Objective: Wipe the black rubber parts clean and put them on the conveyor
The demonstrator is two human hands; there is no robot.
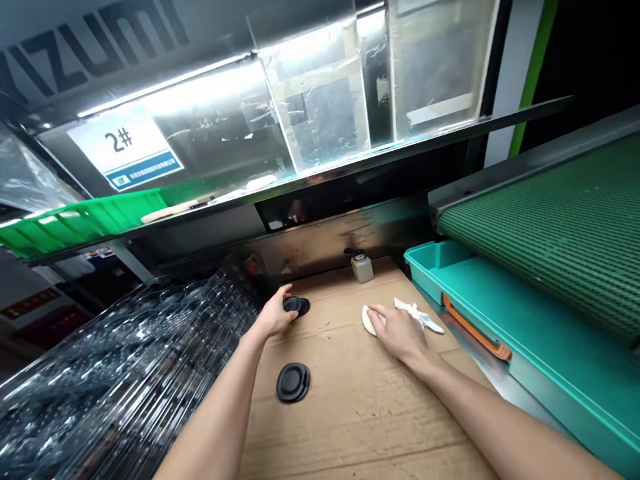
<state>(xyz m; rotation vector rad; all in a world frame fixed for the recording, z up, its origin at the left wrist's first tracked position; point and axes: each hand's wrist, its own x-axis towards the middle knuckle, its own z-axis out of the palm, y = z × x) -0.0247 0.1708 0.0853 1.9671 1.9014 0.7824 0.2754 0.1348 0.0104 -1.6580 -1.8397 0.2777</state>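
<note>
Cardboard (350, 407): left hand (273, 315) cups disc (297, 305) (right hand (397, 332) flat).

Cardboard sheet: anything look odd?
A crumpled white cloth lies loose on the cardboard sheet beside the right hand, the only rumpled item there. Small dark specks also mark the cardboard near the left hand.

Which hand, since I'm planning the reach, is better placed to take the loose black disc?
Probably the left hand: it rests on another black disc just above the loose one, while the right hand is farther off, on a pale round piece.
</note>
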